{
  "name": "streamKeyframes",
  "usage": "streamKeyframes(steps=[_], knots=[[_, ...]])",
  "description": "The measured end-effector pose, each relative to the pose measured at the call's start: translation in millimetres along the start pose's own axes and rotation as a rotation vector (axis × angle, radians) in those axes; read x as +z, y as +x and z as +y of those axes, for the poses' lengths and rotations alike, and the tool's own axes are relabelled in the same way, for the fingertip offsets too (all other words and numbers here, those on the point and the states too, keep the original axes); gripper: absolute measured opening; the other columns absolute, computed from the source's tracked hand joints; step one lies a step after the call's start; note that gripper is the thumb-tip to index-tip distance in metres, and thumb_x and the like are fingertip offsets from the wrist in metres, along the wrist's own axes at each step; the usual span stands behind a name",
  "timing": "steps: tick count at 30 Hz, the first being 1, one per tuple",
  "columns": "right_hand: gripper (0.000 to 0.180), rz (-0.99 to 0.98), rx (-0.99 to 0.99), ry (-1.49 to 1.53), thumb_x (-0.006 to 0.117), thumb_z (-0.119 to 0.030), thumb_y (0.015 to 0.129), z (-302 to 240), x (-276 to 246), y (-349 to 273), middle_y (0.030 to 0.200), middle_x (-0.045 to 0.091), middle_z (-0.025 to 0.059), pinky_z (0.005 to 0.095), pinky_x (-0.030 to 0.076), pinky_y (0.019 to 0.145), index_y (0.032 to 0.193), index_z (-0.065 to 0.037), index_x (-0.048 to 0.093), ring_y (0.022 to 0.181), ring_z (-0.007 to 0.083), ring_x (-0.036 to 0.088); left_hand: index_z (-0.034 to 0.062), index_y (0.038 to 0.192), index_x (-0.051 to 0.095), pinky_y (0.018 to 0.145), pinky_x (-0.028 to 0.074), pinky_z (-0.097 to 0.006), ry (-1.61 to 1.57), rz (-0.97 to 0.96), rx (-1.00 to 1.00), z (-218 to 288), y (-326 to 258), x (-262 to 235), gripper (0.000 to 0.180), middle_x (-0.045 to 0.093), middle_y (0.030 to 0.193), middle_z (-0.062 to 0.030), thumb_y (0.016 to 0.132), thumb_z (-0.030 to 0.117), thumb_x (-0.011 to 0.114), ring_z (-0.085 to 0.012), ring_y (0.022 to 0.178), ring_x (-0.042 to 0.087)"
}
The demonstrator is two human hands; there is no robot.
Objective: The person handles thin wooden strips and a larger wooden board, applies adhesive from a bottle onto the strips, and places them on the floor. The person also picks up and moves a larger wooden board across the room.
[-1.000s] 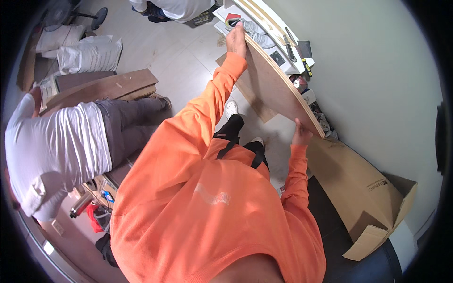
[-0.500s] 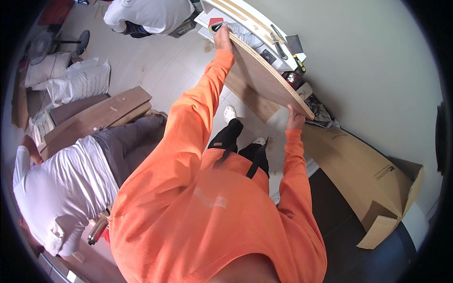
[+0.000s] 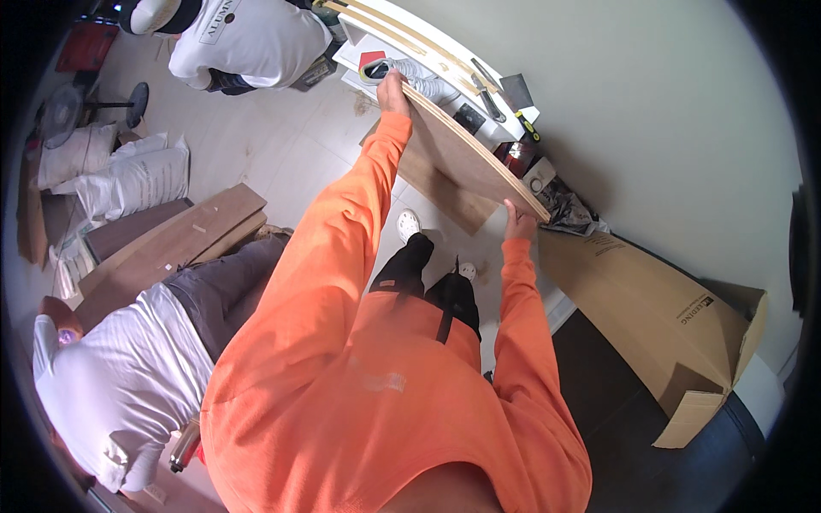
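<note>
A flat wooden board [image 3: 466, 158] with a pale layered edge is held up in front of me, tilted, between both hands. My left hand [image 3: 394, 94] is closed around its far left end, beside the white shelf unit. My right hand [image 3: 519, 224] grips the near right end from below, its thumb up along the face. Behind the board, the shelf unit [image 3: 349, 53] holds a pair of grey-white shoes [image 3: 432, 87]. A putty knife [image 3: 489, 104] and a dark scraper blade [image 3: 516, 89] lie on its top.
Another wooden panel [image 3: 440, 192] lies on the floor under the board. A long cardboard box [image 3: 650, 299] stands to the right. At left, a person in a white shirt [image 3: 128, 359] bends beside brown planks [image 3: 180, 239] and white sacks [image 3: 141, 171]. Another person [image 3: 252, 43] crouches at the far left.
The view has shifted, so most surroundings sit a little more to the left. The board and both hands have come slightly nearer to me. My grip looks the same.
</note>
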State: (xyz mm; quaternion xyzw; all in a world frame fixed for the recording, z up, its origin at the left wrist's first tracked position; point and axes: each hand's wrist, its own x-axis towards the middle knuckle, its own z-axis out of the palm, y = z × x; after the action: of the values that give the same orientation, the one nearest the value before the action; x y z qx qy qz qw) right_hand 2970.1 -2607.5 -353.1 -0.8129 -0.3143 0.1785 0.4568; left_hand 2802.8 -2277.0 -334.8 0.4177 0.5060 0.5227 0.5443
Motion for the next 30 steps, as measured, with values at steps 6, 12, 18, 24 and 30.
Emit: streamKeyframes(steps=[6,12,18,24,30], knots=[[0.035,-0.06,0.115,-0.03,0.073,-0.023,0.084,14,-8,18,0.095,0.068,0.0147,0.0316,0.051,0.074,0.101,0.006,0.065,0.085,0.0206,0.065,0.0011,0.069,0.057,0.061,0.038,-0.032,0.024,-0.016,0.029,0,0,18,0.046,0.053,0.065,-0.0052,0.092,0.039,0.045,-0.0164,0.063,0.048],[0.044,-0.081,0.123,-0.057,0.076,-0.032,0.081,16,-30,38,0.091,0.068,0.0202,0.036,0.048,0.076,0.095,0.007,0.064,0.081,0.0279,0.065,-0.0024,0.07,0.052,0.062,0.038,-0.033,0.007,0.039,0.064,-6,-9,44,0.043,0.048,0.064,-0.0064,0.093,0.034,0.045,-0.0161,0.064,0.043],[0.044,-0.028,0.13,0.035,0.076,-0.034,0.08,14,-38,59,0.092,0.068,0.0213,0.0384,0.048,0.079,0.093,0.007,0.066,0.084,0.0313,0.065,-0.0042,0.074,0.055,0.066,0.039,-0.034,0.065,0.038,0.065,-9,5,65,0.046,0.054,0.067,-0.0106,0.094,0.036,0.045,-0.0191,0.066,0.046],[0.04,-0.106,0.049,-0.139,0.076,-0.034,0.081,28,-43,94,0.088,0.07,0.0182,0.0385,0.051,0.075,0.093,0.003,0.069,0.081,0.0315,0.067,-0.0031,0.073,0.055,0.069,0.04,-0.035,0.066,0.11,0.028,-14,18,91,0.046,0.056,0.07,-0.0097,0.094,0.037,0.046,-0.0199,0.069,0.048],[0.043,-0.165,0.1,-0.03,0.079,-0.036,0.075,57,-38,132,0.089,0.07,0.0192,0.0406,0.051,0.074,0.093,0.002,0.07,0.083,0.0329,0.068,-0.0015,0.083,0.061,0.074,0.043,-0.033,0.191,0.065,-0.052,-19,53,98,0.046,0.062,0.083,-0.0098,0.089,0.042,0.048,-0.0193,0.08,0.056]])
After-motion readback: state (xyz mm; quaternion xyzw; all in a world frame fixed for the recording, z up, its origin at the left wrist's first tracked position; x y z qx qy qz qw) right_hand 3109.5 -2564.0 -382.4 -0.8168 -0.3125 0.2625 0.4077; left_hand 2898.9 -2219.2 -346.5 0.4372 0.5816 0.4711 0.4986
